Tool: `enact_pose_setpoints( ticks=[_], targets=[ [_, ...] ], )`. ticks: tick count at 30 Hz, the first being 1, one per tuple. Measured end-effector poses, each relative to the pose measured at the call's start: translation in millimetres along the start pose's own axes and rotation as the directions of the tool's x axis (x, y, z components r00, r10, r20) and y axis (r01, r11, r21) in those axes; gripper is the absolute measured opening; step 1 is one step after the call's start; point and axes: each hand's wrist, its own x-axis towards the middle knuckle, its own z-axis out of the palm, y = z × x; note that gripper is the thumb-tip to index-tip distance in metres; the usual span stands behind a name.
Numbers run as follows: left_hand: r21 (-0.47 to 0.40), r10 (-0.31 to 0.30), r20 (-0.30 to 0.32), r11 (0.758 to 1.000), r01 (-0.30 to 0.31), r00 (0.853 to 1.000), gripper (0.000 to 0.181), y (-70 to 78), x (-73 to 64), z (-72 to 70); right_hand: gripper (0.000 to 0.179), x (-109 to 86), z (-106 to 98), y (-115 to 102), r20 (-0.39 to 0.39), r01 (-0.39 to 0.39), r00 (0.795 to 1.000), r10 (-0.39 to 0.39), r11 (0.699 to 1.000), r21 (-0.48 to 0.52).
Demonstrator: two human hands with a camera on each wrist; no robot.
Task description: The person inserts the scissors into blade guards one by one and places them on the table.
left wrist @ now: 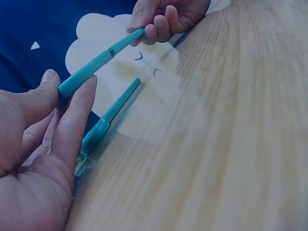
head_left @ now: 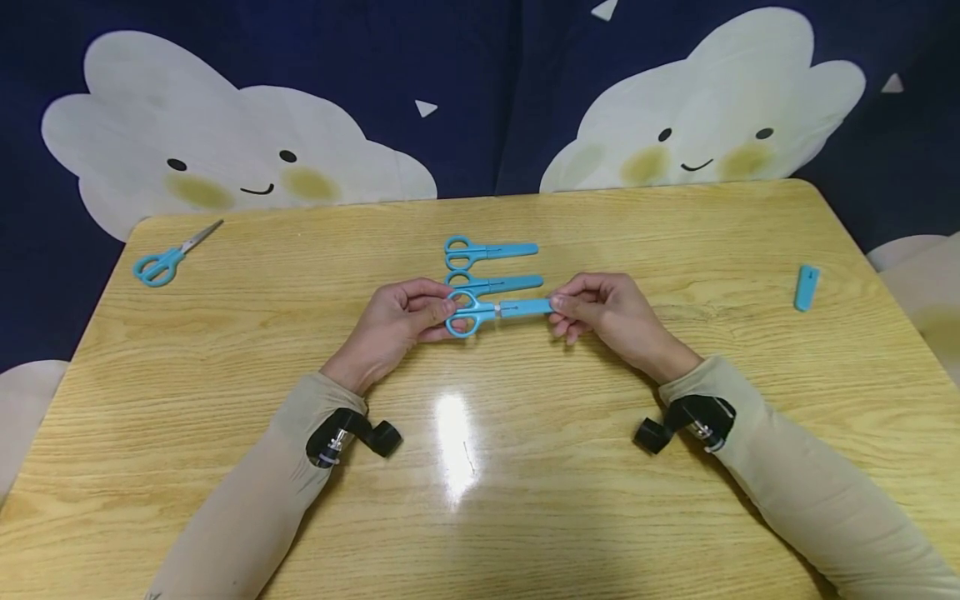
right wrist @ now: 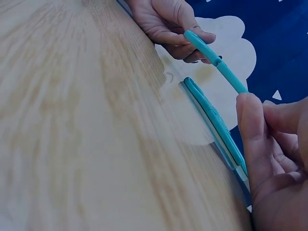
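Note:
A pair of light-blue scissors (head_left: 483,312) is held level between both hands, above the table. My left hand (head_left: 390,329) pinches the finger loops between thumb and fingers. At the other end, my right hand (head_left: 618,321) grips the tip of the blue blade cap (head_left: 525,308) with thumb and forefinger. The cap covers most of the blades, and a short bit of metal shows between it and the handles. In the left wrist view the scissors' handle (left wrist: 84,74) slants up toward the right hand. The right wrist view shows the cap (right wrist: 232,78) in line with the handles.
Just beyond the hands lie two capped blue scissors, a farther pair (head_left: 510,250) and a nearer pair (head_left: 513,284). Uncapped scissors (head_left: 171,260) rest at the wooden table's (head_left: 300,517) far left. A loose blue cap (head_left: 806,287) lies at the right. A cloud-print curtain (head_left: 480,100) hangs behind.

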Motion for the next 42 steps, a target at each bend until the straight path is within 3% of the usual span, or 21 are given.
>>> enact_pose_setpoints(
  ticks=[26,42],
  targets=[
    [-0.005,0.011,0.003,1.000,-0.011,1.000,0.027,0.1,-0.9,0.3,0.027,1.7,5.9,1.4,-0.005,0.018,1.000,-0.019,1.000,-0.016],
    [0.068,0.016,-0.016,0.998,-0.015,1.000,0.027,-1.1,0.4,0.2,0.028,0.9,5.2,1.8,-0.015,0.010,1.000,-0.011,1.000,-0.010]
  ],
)
